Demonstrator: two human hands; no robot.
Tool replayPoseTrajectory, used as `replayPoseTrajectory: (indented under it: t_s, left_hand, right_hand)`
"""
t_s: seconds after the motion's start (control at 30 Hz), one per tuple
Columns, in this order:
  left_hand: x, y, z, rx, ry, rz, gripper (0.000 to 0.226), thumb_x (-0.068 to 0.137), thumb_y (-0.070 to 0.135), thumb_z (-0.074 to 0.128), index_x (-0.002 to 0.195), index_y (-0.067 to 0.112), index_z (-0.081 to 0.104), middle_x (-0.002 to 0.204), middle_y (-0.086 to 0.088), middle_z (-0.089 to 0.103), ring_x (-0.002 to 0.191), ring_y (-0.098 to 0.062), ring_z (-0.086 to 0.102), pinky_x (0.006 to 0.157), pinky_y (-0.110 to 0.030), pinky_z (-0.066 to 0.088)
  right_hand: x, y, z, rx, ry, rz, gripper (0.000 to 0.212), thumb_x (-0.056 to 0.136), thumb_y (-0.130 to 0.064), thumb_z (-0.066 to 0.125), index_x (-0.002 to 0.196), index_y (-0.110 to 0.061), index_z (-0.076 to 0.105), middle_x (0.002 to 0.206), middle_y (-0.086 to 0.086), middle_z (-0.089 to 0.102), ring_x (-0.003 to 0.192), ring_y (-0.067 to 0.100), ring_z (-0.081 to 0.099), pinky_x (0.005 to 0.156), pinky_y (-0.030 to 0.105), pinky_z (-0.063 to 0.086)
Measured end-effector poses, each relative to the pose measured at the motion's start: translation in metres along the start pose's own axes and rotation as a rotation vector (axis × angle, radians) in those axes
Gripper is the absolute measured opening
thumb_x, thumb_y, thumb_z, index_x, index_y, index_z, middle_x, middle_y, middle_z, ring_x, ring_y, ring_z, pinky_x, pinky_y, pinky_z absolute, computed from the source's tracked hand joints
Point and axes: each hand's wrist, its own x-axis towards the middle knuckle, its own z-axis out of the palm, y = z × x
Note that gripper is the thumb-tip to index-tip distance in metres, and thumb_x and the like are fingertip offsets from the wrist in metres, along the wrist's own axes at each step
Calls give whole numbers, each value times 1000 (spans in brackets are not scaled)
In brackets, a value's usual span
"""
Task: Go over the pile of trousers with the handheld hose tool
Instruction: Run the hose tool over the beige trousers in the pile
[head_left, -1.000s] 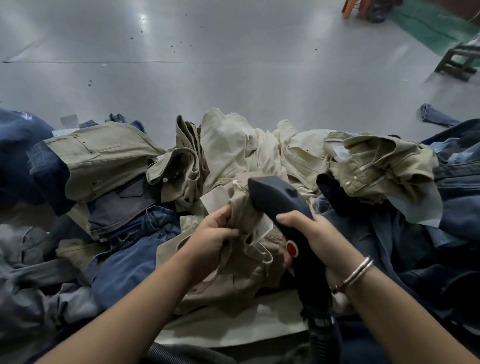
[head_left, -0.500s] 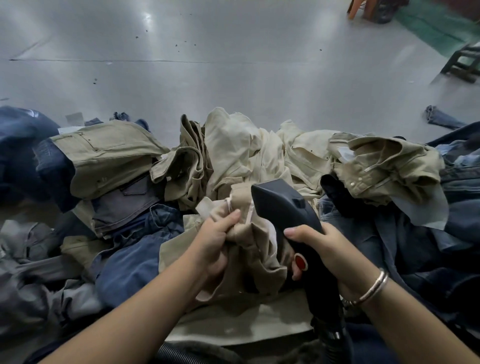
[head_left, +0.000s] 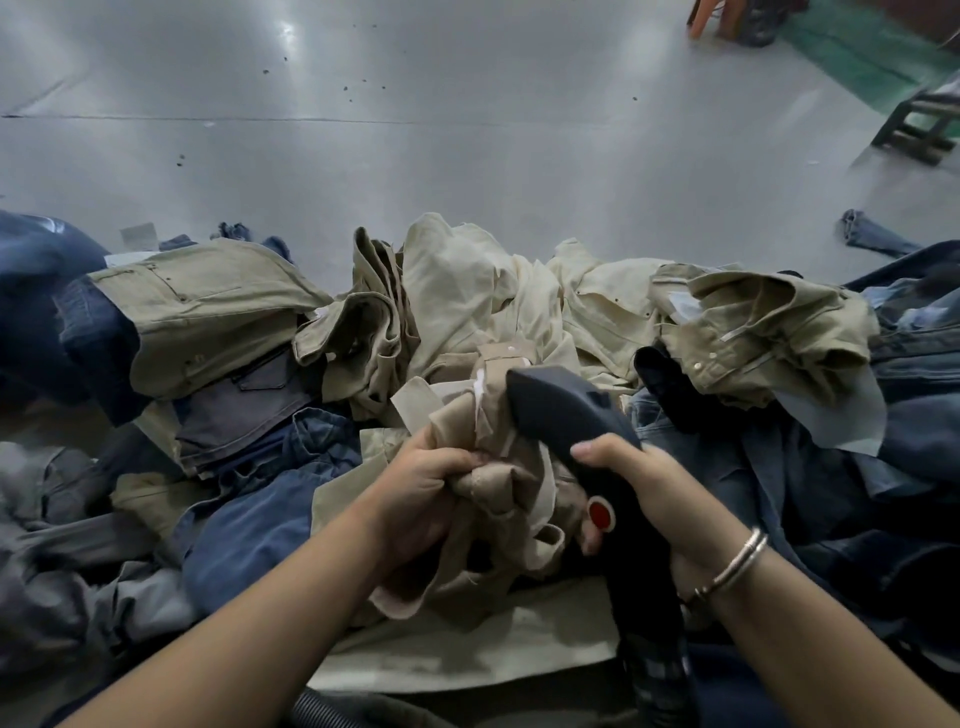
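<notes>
A pile of trousers (head_left: 467, 312) in khaki, cream and blue denim spreads across the floor in front of me. My left hand (head_left: 421, 493) grips a bunched tan pair of trousers (head_left: 509, 478) at the middle of the pile. My right hand (head_left: 639, 488) holds the dark handheld hose tool (head_left: 561, 410) by its handle, thumb beside its red button (head_left: 601, 514). The tool's head lies against the tan cloth. Its ribbed hose (head_left: 654, 670) runs down out of view.
Grey polished floor (head_left: 467, 145) stretches beyond the pile. Blue jeans (head_left: 883, 467) heap at the right, grey and blue ones (head_left: 78, 571) at the left. A stool leg (head_left: 914, 130) and a green mat (head_left: 857, 52) sit far right. A white sheet (head_left: 467, 644) lies under the tan pair.
My left hand has closed tighter round the tan trousers and bunched them up. The tool head has stayed against the cloth, shifting slightly.
</notes>
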Motion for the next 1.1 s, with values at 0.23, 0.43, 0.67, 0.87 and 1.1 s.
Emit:
replayPoseTrajectory:
  t_s: [0.23, 0.43, 0.67, 0.87, 1.1]
  left_hand:
    - [0, 6, 0, -52, 48, -60, 44, 65, -13, 57, 104, 4, 69, 92, -22, 70, 79, -30, 71, 71, -39, 60]
    - [0, 7, -6, 36, 45, -91, 63, 72, -9, 46, 133, 7, 50, 114, -29, 63, 94, -36, 66, 83, -44, 57]
    - [2, 7, -13, -4, 159, -28, 40, 74, 9, 50, 108, 11, 72, 98, -16, 72, 83, -28, 70, 68, -36, 57]
    - [9, 1, -8, 164, 288, 47, 24, 83, 20, 59, 101, 11, 74, 102, -13, 73, 92, -22, 69, 80, -34, 53]
    - [2, 0, -8, 415, 233, 111, 35, 80, 3, 67, 111, 18, 63, 106, -5, 72, 102, -19, 68, 87, -32, 55]
  right_hand:
    - [6, -16, -13, 35, 41, 31, 29, 70, -27, 69, 59, -4, 57, 48, 12, 47, 36, 22, 47, 41, 27, 42]
    - [0, 12, 9, -118, -92, 49, 28, 74, -25, 70, 72, 0, 58, 54, 15, 53, 40, 26, 53, 43, 27, 46]
    - [26, -11, 0, 53, 177, -45, 28, 78, -23, 68, 62, -4, 55, 48, 10, 46, 35, 22, 45, 40, 25, 42]
    - [14, -1, 11, -84, 97, -119, 17, 79, -19, 67, 74, -5, 58, 53, 9, 50, 43, 22, 48, 45, 28, 42]
    - [-9, 4, 18, -166, -38, -77, 22, 82, -17, 65, 69, -2, 54, 59, 19, 47, 43, 26, 49, 46, 30, 44]
